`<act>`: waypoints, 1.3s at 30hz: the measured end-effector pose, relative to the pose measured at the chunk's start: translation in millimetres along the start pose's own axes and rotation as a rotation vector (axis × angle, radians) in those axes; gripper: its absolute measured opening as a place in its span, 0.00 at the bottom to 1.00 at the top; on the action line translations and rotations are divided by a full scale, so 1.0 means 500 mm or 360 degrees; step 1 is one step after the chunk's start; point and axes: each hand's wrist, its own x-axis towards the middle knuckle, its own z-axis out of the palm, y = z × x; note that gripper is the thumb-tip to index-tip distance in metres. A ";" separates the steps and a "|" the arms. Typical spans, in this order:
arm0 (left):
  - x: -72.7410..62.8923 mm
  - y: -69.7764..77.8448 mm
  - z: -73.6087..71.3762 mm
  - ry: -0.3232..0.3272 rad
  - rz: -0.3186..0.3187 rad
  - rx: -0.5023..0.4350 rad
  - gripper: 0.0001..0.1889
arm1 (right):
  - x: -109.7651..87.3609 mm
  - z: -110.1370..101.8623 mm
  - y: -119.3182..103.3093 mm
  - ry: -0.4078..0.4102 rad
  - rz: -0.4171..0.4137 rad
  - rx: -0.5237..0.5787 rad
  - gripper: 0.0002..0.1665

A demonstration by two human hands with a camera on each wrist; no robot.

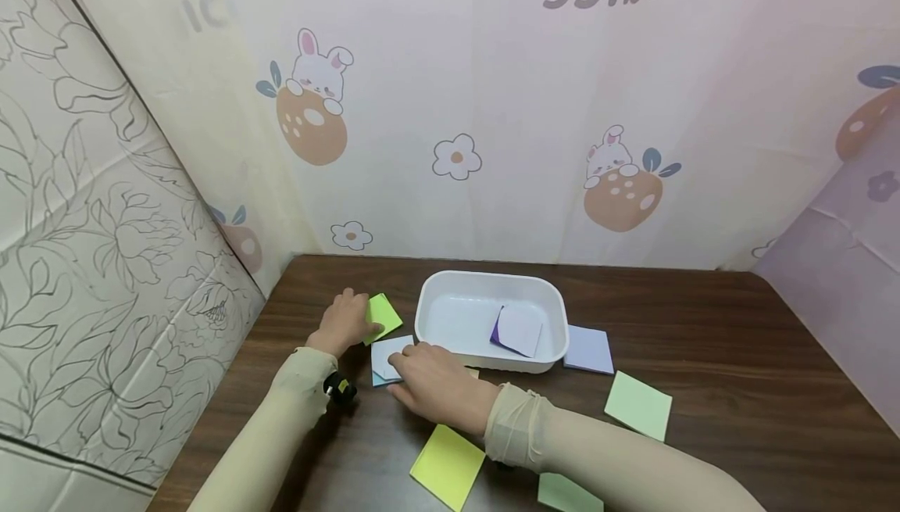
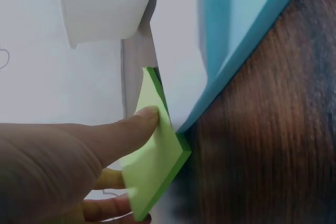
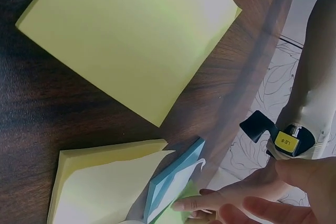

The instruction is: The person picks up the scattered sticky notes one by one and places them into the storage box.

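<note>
My left hand (image 1: 342,323) is at the left of the table and pinches a bright green sticky note pad (image 2: 152,156). Its thumb lies across the top face, with the other fingers behind the far side. Just in front is a blue sticky note pad (image 1: 388,356), its top sheet looking whitish. My right hand (image 1: 439,383) hovers around that blue pad's right side, fingers loosely bent and holding nothing visible. Mostly hidden behind the right hand, a pale yellow pad (image 3: 105,187) shows in the right wrist view. Nearer me lies a yellow pad (image 1: 448,467).
A white plastic bin (image 1: 492,277) stands at the back middle, with a purple-edged pad (image 1: 519,331) inside. Right of it lies a lavender pad (image 1: 589,349). A light green pad (image 1: 638,406) and another green pad (image 1: 571,494) lie nearer, the latter partly behind the right arm.
</note>
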 end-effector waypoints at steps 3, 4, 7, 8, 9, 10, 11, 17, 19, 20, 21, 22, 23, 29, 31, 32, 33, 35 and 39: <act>0.000 0.001 -0.002 0.0010 -0.0004 -0.0061 0.32 | 0.000 -0.001 -0.001 -0.0001 0.0009 -0.0011 0.13; -0.001 0.002 -0.003 0.0017 -0.0001 -0.0072 0.33 | 0.000 -0.001 -0.001 -0.0003 0.0013 -0.0014 0.13; -0.001 0.004 -0.006 0.0036 0.0012 -0.0100 0.35 | 0.001 -0.001 -0.002 -0.0011 0.0023 -0.0015 0.13; -0.001 0.005 -0.007 0.0041 0.0015 -0.0107 0.35 | 0.001 -0.001 -0.002 -0.0015 0.0024 -0.0013 0.13; -0.001 0.006 -0.008 0.0042 0.0015 -0.0110 0.35 | 0.001 -0.001 -0.002 -0.0019 0.0024 -0.0011 0.13; 0.000 0.005 -0.009 0.0042 0.0018 -0.0105 0.34 | 0.002 0.000 -0.002 -0.0020 0.0024 -0.0010 0.13; 0.000 0.005 -0.010 0.0044 0.0015 -0.0106 0.32 | 0.002 0.000 -0.002 -0.0021 0.0024 -0.0009 0.13; 0.008 -0.001 -0.012 0.0103 0.0028 -0.0106 0.14 | 0.003 0.000 -0.003 -0.0018 0.0019 -0.0013 0.13; 0.010 -0.003 -0.013 0.0130 0.0042 -0.0130 0.11 | 0.004 0.000 -0.004 -0.0021 0.0020 -0.0015 0.13; 0.010 -0.004 -0.013 0.0142 0.0049 -0.0142 0.11 | 0.004 -0.001 -0.004 -0.0023 0.0021 -0.0016 0.13; 0.011 -0.004 -0.014 0.0152 0.0056 -0.0149 0.11 | 0.004 -0.001 -0.005 -0.0027 0.0023 -0.0016 0.13; 0.011 -0.005 -0.015 0.0163 0.0065 -0.0151 0.11 | 0.005 -0.002 -0.005 -0.0031 0.0024 -0.0015 0.13; 0.011 -0.004 -0.016 0.0173 0.0071 -0.0150 0.11 | 0.005 -0.003 -0.005 -0.0036 0.0026 -0.0014 0.13; 0.005 -0.002 -0.026 0.0194 0.0082 -0.0161 0.11 | 0.008 -0.005 -0.005 -0.0055 0.0031 -0.0007 0.14; 0.002 0.000 -0.030 0.0196 0.0078 -0.0169 0.11 | 0.009 -0.005 -0.004 -0.0048 0.0030 -0.0006 0.14; 0.001 0.001 -0.032 0.0196 0.0077 -0.0173 0.11 | 0.009 -0.004 -0.003 -0.0044 0.0030 -0.0003 0.14; -0.001 0.002 -0.035 0.0195 0.0081 -0.0174 0.11 | 0.010 -0.004 -0.003 -0.0040 0.0029 -0.0001 0.14; -0.003 0.004 -0.040 0.0187 0.0076 -0.0178 0.11 | 0.011 -0.004 -0.001 -0.0034 0.0025 0.0006 0.14; -0.004 0.009 -0.047 0.0172 0.0058 -0.0182 0.11 | 0.014 -0.003 0.001 -0.0031 0.0017 0.0014 0.15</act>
